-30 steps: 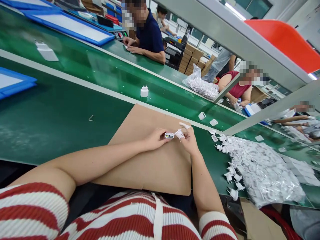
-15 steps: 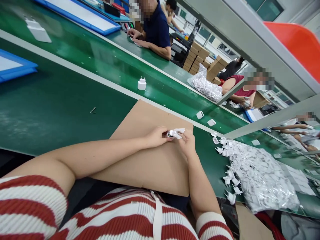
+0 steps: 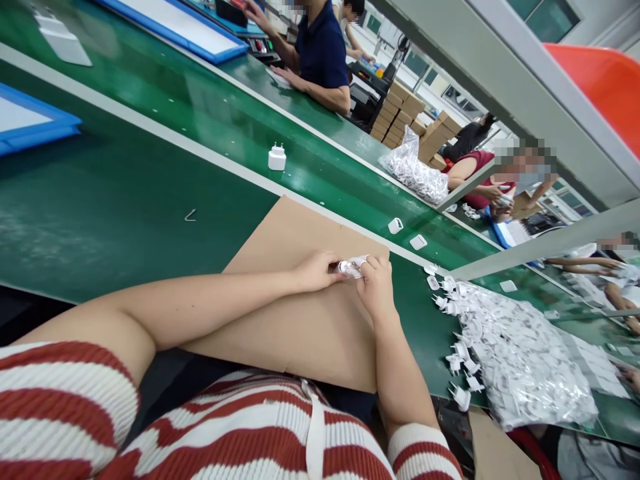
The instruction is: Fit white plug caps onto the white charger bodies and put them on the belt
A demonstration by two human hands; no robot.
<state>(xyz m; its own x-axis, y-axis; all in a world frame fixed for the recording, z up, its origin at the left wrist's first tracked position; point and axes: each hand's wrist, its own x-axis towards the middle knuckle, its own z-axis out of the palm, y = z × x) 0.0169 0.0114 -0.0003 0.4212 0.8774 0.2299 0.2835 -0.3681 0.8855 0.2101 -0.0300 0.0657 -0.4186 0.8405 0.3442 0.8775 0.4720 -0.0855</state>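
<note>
Over a sheet of brown cardboard [image 3: 300, 327], both my hands meet at a small white plastic charger part [image 3: 351, 267]. My left hand [image 3: 320, 271] pinches its left end, where a dark opening shows. The fingers of my right hand [image 3: 377, 280] are closed on its right end and cover much of it. Whether it is one piece or two pieces pressed together, I cannot tell. Loose white plug pieces with pins [image 3: 461, 398] lie to the right of my right hand, beside a clear plastic bag [image 3: 530, 360] full of similar pieces.
A green conveyor belt [image 3: 225, 143] runs past the cardboard, carrying a white charger [image 3: 277, 157] and white housings [image 3: 395, 225]. A bent hook [image 3: 191, 215] and a blue-rimmed tray [image 3: 40, 123] lie left. A metal beam [image 3: 525, 243] slants at right; co-workers sit across.
The belt's chargers and housings have shifted slightly left. My right fingers have closed further over the white charger part. The co-worker in dark blue has raised one hand toward the shelf.
</note>
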